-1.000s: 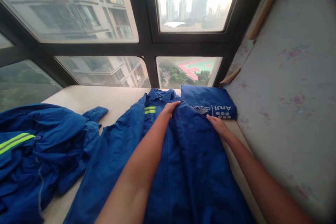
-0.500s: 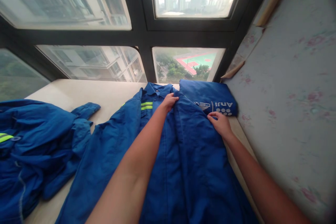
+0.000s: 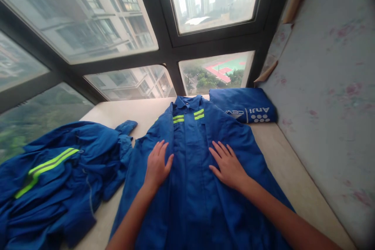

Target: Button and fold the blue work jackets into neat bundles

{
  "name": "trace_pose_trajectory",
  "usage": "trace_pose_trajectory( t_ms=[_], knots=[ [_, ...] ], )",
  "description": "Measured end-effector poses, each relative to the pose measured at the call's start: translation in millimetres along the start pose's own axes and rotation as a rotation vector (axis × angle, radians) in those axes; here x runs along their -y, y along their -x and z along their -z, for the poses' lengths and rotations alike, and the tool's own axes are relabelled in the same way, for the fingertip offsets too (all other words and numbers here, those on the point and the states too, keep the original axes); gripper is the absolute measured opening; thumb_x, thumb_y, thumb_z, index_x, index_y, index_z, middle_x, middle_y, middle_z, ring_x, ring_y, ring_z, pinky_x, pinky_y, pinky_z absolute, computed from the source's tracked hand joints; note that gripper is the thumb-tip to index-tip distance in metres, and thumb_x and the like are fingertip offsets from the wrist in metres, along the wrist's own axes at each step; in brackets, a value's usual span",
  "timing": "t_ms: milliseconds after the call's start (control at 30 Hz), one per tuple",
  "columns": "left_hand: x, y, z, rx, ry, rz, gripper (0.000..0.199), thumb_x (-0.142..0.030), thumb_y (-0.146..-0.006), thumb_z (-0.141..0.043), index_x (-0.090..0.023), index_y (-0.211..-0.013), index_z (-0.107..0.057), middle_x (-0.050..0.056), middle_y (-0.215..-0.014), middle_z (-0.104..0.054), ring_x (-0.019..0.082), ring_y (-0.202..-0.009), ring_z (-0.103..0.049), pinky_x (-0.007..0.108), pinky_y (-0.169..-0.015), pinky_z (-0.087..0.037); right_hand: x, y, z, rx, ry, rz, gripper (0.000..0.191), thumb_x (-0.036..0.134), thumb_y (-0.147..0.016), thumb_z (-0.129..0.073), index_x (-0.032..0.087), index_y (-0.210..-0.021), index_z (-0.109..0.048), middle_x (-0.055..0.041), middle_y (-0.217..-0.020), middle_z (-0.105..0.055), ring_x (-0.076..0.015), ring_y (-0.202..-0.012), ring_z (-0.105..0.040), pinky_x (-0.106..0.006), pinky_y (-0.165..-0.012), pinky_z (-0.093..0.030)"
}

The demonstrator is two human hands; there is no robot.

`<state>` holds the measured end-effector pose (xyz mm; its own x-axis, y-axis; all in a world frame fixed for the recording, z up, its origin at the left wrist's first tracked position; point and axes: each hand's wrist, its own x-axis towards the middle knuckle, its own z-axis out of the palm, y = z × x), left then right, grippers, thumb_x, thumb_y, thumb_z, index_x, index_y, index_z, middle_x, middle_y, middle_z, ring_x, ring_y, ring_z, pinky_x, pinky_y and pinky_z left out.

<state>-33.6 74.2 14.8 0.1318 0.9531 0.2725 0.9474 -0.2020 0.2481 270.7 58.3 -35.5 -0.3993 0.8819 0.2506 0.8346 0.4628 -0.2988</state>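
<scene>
A blue work jacket (image 3: 191, 179) lies front side up in front of me, its collar toward the window and a yellow-green reflective strip on each side of the chest. My left hand (image 3: 158, 165) rests on the jacket's left part, fingers stretched out. On the right part lies my right hand (image 3: 227, 166), palm down with its fingers spread. Both hands press flat on the cloth and hold nothing. The jacket's lower end runs out of view at the bottom.
A second blue garment (image 3: 99, 156) with a reflective stripe lies crumpled at the left. At the back right sits a folded blue cloth bundle (image 3: 243, 103) with white lettering. Dark window frames (image 3: 172, 56) rise behind the pale sill (image 3: 293, 164); a flowered wall (image 3: 322, 117) stands at right.
My left hand has let go of the cloth near the collar and come back toward me on the left. My right hand has moved inward onto the jacket. Both chest strips now show.
</scene>
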Motion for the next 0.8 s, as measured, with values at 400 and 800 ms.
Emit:
trace_pose_trajectory(
  t_ms=[400, 800],
  knots=[
    [-13, 161, 5.8, 0.203, -0.303, 0.002, 0.06, -0.047, -0.094, -0.044, -0.026, -0.15, -0.039, 0.01, -0.161, -0.029, 0.035, -0.148, -0.024, 0.061, -0.115, -0.026, 4, 2, -10, 0.04, 0.006, -0.044, 0.058, 0.045, -0.094, -0.045, 0.019, -0.147, -0.046, -0.012, -0.158, -0.033, -0.032, -0.146, -0.027, -0.053, -0.119, -0.017],
    [27, 205, 35.2, 0.182, -0.279, -0.004, 0.057, -0.046, -0.094, -0.045, -0.029, -0.148, -0.043, 0.008, -0.158, -0.036, 0.033, -0.146, -0.031, 0.056, -0.115, -0.029, 37, 87, 8, -0.012, 0.015, -0.088, 0.055, 0.047, -0.097, -0.041, 0.022, -0.145, -0.048, -0.0105, -0.157, -0.036, -0.0316, -0.145, -0.029, -0.054, -0.116, -0.025]
  ],
)
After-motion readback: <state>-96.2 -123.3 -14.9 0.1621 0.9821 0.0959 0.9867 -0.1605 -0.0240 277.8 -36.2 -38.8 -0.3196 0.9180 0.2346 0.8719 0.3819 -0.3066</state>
